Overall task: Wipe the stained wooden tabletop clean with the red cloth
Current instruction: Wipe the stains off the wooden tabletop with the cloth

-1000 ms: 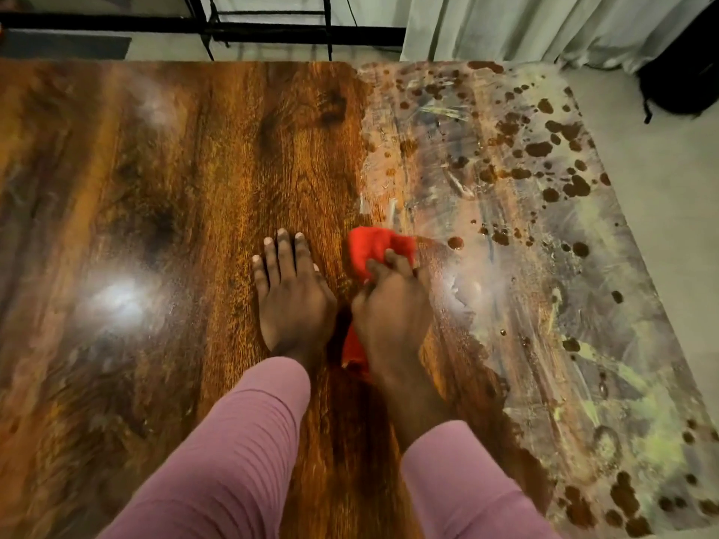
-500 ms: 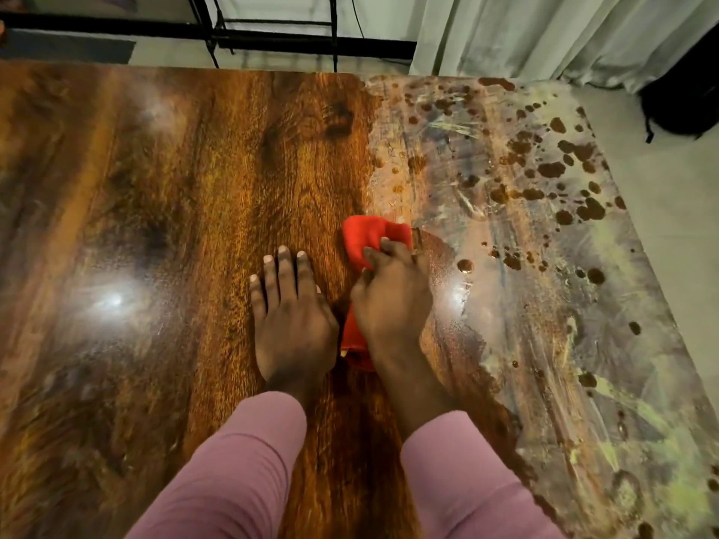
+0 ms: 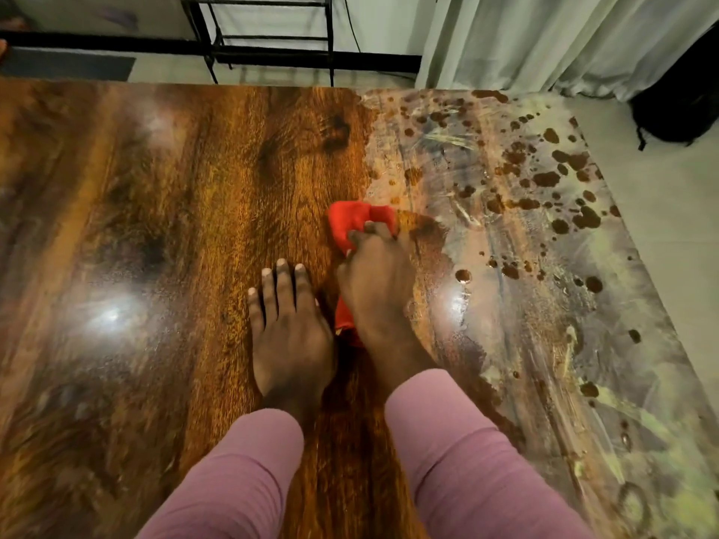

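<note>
While the left hand [image 3: 290, 332] stays flat, the right hand [image 3: 375, 284], fingers [image 3: 373, 232] clutching the red cloth [image 3: 350, 219], has slid forward.

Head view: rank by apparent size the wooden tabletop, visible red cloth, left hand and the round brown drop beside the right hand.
1. Stained wooden tabletop
2. Left hand
3. Red cloth, mostly hidden under the right hand
4. Round brown drop

We see a glossy, grained wooden tabletop [image 3: 194, 227], smeared dull and blotchy toward three o'clock; our red cloth [image 3: 350, 223] looks soft and matt
</note>
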